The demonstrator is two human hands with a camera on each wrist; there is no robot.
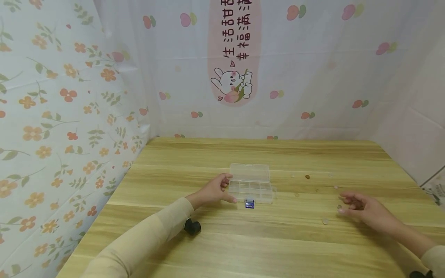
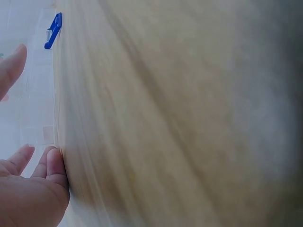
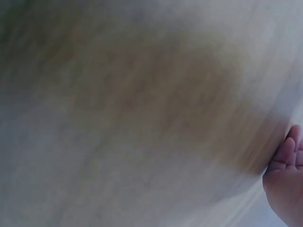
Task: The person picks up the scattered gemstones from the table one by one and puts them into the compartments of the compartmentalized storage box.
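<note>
A clear plastic compartment box (image 1: pixel 250 191) stands on the table with its lid raised at the back and a blue clasp (image 1: pixel 249 203) at its front. My left hand (image 1: pixel 216 190) is at the box's left end, thumb near the front corner and fingers by the back one; the left wrist view shows thumb and fingers spread. To the right, my right hand (image 1: pixel 368 211) is low over the table. Its thumb and forefinger stand apart beside a small roundish piece (image 1: pixel 339 207); whether they touch it cannot be told. The right wrist view catches only part of that hand.
Several small pieces lie scattered between box and right hand, among them a brown one (image 1: pixel 307 177), a pinkish one (image 1: pixel 335 187) and a clear one (image 1: pixel 325 221). The wood-grain table (image 1: pixel 257 247) meets a patterned curtain (image 1: pixel 167 96) at its back edge.
</note>
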